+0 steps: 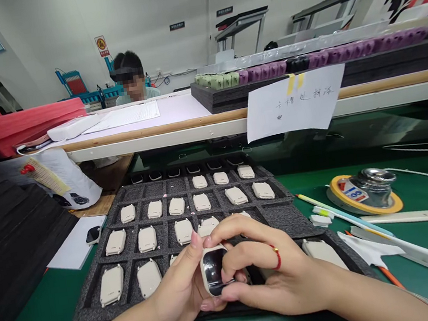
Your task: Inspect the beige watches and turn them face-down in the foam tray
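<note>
A watch case (214, 269) with a black glossy screen and a cream rim is held between both hands, above the near edge of a dark foam tray (91, 292). My left hand (182, 292) closes round its left side, thumb along the upper edge. From the right, my right hand (271, 269) grips the case with bent fingers near its screen and lower edge; a red ring is on one finger. Cream watch cases (112, 285) lie face down in the tray's compartments around the hands. My hands hide part of the near rows.
At right lie a tape roll with a metal-topped bottle (377, 185), white scraps (371, 247) and long thin tools (421, 248). Stacked black foam trays (4, 227) rise at left. Beyond, a shelf (163, 136) carries purple and green parts (265, 71); a person (133, 79) is behind it.
</note>
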`<move>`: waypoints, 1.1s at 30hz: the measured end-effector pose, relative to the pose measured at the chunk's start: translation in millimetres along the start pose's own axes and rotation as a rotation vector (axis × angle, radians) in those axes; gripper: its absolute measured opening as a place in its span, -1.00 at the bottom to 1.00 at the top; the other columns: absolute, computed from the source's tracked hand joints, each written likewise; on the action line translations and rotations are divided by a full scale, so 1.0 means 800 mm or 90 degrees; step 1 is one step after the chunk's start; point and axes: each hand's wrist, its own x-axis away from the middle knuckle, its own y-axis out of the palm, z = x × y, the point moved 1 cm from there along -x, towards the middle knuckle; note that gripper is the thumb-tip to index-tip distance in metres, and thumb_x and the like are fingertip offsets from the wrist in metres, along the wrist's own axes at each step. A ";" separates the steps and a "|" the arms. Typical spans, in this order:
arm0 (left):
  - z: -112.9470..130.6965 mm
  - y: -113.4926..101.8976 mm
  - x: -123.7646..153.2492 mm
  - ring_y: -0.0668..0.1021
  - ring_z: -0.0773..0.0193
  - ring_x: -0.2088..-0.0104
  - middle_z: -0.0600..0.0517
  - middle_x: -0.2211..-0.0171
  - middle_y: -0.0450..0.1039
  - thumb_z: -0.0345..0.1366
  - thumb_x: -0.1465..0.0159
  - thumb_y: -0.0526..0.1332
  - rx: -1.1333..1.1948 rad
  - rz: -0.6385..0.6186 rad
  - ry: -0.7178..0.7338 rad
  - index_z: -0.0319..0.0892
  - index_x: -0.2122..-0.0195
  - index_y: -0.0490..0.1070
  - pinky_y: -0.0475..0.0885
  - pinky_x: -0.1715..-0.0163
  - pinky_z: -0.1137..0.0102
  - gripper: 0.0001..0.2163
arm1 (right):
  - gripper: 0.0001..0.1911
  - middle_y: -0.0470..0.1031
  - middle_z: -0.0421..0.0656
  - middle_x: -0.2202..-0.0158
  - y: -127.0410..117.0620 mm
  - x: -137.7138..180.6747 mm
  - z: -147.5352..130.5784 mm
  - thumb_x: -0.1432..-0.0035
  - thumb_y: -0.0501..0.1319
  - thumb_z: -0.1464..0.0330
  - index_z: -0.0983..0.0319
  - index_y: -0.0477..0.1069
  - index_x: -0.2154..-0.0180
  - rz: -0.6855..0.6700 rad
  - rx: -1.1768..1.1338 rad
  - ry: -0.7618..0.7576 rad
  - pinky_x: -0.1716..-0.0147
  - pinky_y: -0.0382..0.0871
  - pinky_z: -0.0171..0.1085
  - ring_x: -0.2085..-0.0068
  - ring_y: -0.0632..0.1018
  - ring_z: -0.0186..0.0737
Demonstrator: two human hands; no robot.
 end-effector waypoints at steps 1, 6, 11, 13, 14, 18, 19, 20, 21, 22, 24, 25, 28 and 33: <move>0.000 0.000 0.000 0.22 0.54 0.68 0.09 0.54 0.34 0.22 -0.20 0.17 0.000 -0.007 0.004 -0.24 0.35 0.38 -0.02 0.70 0.56 -0.49 | -0.94 0.48 -0.03 0.13 -0.001 -0.001 0.000 -0.16 0.33 0.40 0.20 0.46 0.32 0.016 0.018 -0.015 0.30 0.55 -0.28 0.22 0.56 -0.21; 0.002 -0.003 0.001 0.20 0.55 0.70 0.15 0.54 0.29 0.14 -0.22 0.21 -0.018 0.001 0.012 -0.20 0.28 0.39 0.02 0.69 0.56 -0.57 | -0.94 0.54 -0.11 0.35 -0.008 -0.006 -0.001 -0.20 0.29 0.42 0.18 0.46 0.34 0.105 0.037 -0.024 0.33 0.52 -0.21 0.32 0.57 -0.21; 0.001 -0.006 0.001 0.25 0.54 0.68 -0.02 0.41 0.46 0.14 -0.27 0.14 -0.063 -0.033 0.017 -0.24 0.25 0.43 0.04 0.69 0.55 -0.54 | -0.92 0.52 -0.17 0.45 -0.013 -0.008 0.001 -0.18 0.29 0.47 0.19 0.48 0.36 0.183 0.011 0.018 0.40 0.51 -0.28 0.37 0.58 -0.24; 0.001 -0.007 0.001 0.23 0.54 0.68 -0.03 0.41 0.48 0.12 -0.30 0.10 -0.074 -0.039 0.022 -0.24 0.24 0.45 0.05 0.68 0.55 -0.54 | -0.91 0.53 -0.16 0.46 -0.014 -0.008 0.002 -0.18 0.29 0.45 0.19 0.47 0.38 0.193 0.018 0.031 0.40 0.52 -0.27 0.38 0.58 -0.24; 0.001 -0.007 0.001 0.23 0.54 0.68 -0.04 0.41 0.48 0.12 -0.30 0.09 -0.080 -0.039 0.023 -0.25 0.23 0.46 0.05 0.68 0.55 -0.54 | -0.91 0.53 -0.16 0.46 -0.014 -0.009 0.003 -0.18 0.29 0.45 0.19 0.47 0.39 0.195 0.021 0.036 0.41 0.52 -0.27 0.39 0.58 -0.24; -0.001 -0.008 0.001 0.26 0.52 0.67 -0.04 0.42 0.49 0.12 -0.29 0.10 -0.107 -0.025 0.017 -0.25 0.22 0.49 0.05 0.70 0.55 -0.52 | -0.90 0.52 -0.18 0.46 -0.013 -0.007 0.004 -0.19 0.28 0.44 0.18 0.46 0.38 0.178 -0.002 0.056 0.47 0.50 -0.29 0.44 0.57 -0.26; -0.001 -0.008 0.001 0.29 0.51 0.67 -0.03 0.42 0.49 0.13 -0.28 0.11 -0.120 -0.019 0.013 -0.25 0.22 0.49 0.05 0.72 0.56 -0.52 | -0.91 0.52 -0.18 0.45 -0.012 -0.006 0.004 -0.19 0.28 0.44 0.18 0.46 0.37 0.172 -0.011 0.061 0.48 0.50 -0.29 0.44 0.57 -0.26; -0.001 -0.007 0.001 0.32 0.49 0.66 -0.03 0.41 0.49 0.13 -0.27 0.12 -0.133 -0.015 0.008 -0.25 0.24 0.49 0.06 0.73 0.56 -0.52 | -0.92 0.52 -0.18 0.45 -0.011 -0.004 0.005 -0.19 0.28 0.44 0.17 0.46 0.36 0.165 -0.019 0.067 0.48 0.49 -0.29 0.44 0.57 -0.25; -0.001 -0.006 0.001 0.34 0.48 0.65 -0.04 0.41 0.49 0.14 -0.26 0.13 -0.147 -0.012 0.001 -0.25 0.25 0.48 0.07 0.74 0.57 -0.52 | -0.92 0.52 -0.19 0.44 -0.011 -0.003 0.005 -0.19 0.28 0.44 0.17 0.46 0.35 0.160 -0.022 0.074 0.47 0.50 -0.28 0.44 0.57 -0.25; 0.000 -0.005 0.000 0.35 0.47 0.65 -0.04 0.42 0.49 0.15 -0.25 0.13 -0.156 -0.010 -0.006 -0.25 0.27 0.48 0.07 0.74 0.57 -0.51 | -0.92 0.52 -0.19 0.43 -0.010 -0.002 0.005 -0.19 0.28 0.45 0.16 0.46 0.35 0.154 -0.024 0.079 0.46 0.49 -0.27 0.43 0.57 -0.25; 0.001 -0.004 0.000 0.35 0.47 0.66 -0.04 0.43 0.49 0.17 -0.23 0.15 -0.157 -0.001 -0.014 -0.26 0.29 0.47 0.08 0.75 0.57 -0.50 | -0.91 0.51 -0.20 0.45 -0.010 -0.001 0.005 -0.18 0.28 0.46 0.16 0.46 0.35 0.144 -0.026 0.079 0.47 0.48 -0.28 0.45 0.56 -0.25; 0.002 -0.003 -0.001 0.34 0.48 0.67 -0.04 0.43 0.49 0.17 -0.23 0.16 -0.148 0.004 -0.018 -0.26 0.29 0.47 0.07 0.75 0.57 -0.50 | -0.91 0.51 -0.20 0.46 -0.010 -0.001 0.004 -0.17 0.29 0.47 0.16 0.47 0.36 0.149 -0.026 0.074 0.48 0.48 -0.28 0.45 0.56 -0.26; 0.004 -0.002 -0.001 0.30 0.51 0.69 -0.02 0.43 0.48 0.17 -0.22 0.16 -0.100 0.007 -0.023 -0.25 0.28 0.46 0.03 0.75 0.57 -0.51 | -0.89 0.53 -0.21 0.48 -0.011 0.000 0.005 -0.17 0.30 0.48 0.16 0.49 0.36 0.219 -0.024 0.060 0.43 0.50 -0.28 0.42 0.56 -0.25; 0.004 -0.003 0.000 0.23 0.55 0.70 -0.03 0.45 0.48 0.11 -0.28 0.13 -0.026 0.006 -0.011 -0.25 0.29 0.47 0.00 0.72 0.56 -0.55 | -0.84 0.61 -0.21 0.42 -0.013 0.001 0.011 -0.17 0.31 0.51 0.11 0.56 0.31 0.334 -0.075 0.143 0.31 0.58 -0.28 0.33 0.62 -0.24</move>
